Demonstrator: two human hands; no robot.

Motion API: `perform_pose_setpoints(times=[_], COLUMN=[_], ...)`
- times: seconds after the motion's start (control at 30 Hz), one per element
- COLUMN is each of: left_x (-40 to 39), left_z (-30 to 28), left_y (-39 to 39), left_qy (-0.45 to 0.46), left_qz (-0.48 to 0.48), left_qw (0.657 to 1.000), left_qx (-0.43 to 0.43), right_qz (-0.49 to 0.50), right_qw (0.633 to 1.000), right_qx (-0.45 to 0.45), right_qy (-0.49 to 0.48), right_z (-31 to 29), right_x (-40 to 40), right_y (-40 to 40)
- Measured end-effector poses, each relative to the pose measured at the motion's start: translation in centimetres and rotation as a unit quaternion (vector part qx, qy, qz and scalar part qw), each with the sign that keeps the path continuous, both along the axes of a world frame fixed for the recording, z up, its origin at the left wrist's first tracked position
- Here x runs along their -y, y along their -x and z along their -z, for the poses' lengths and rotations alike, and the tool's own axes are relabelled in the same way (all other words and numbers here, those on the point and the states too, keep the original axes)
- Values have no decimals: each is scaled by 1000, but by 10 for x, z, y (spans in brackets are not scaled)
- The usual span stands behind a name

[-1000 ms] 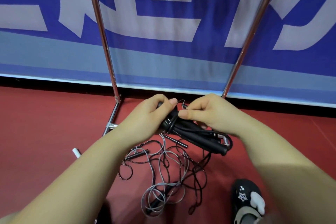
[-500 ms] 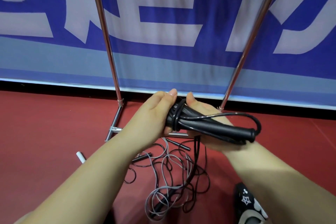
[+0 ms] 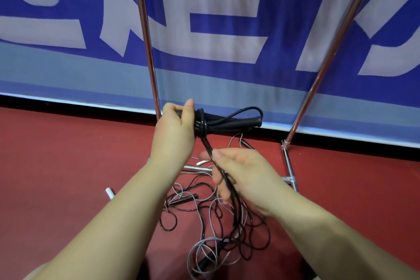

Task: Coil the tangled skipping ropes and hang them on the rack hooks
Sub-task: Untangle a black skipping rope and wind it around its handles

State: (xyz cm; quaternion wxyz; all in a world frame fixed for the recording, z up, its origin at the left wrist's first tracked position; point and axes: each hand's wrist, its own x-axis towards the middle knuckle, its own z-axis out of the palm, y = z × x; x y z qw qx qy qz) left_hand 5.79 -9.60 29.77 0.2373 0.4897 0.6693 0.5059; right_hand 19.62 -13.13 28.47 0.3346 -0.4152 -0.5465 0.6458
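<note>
Right hand [image 3: 245, 177] lower now, grip around black cord [image 3: 223, 176]; left hand [image 3: 176, 132] grip around wrapped black handles [image 3: 227, 120].

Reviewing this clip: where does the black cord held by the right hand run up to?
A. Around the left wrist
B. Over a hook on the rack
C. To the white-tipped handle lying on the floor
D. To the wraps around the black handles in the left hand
D: the black cord pinched in the right hand rises to the wraps around the black handles gripped by the left hand.
</note>
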Motion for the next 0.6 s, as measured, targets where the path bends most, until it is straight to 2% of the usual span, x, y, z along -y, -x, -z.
perform_pose_setpoints(times=[0.13,0.23,0.3,0.37,0.47,0.53,0.6], left_x=[1,1,5,9,14,17,22], left_z=[-3,-1,-1,-5,-12,-15,-19], left_y=[2,-1,-6,-11,-13,-9,-5], left_qy=[19,68,89,100,106,116,124], left_qz=[15,53,98,154,222,267,303], left_qw=[994,984,972,961,950,943,942], left_qx=[-102,-158,-196,-206,-194,-158,-68], right_qz=[16,82,106,77,-24,-88,-123], right_qw=[976,907,878,877,908,937,956], right_qx=[130,248,286,315,322,280,234], right_qy=[-174,-331,-368,-355,-266,-189,-128], right_z=[-6,-10,-13,-14,-15,-21,-25], right_x=[-7,-19,-29,-37,-37,-34,-35], right_y=[-16,-34,-45,-52,-55,-57,-58])
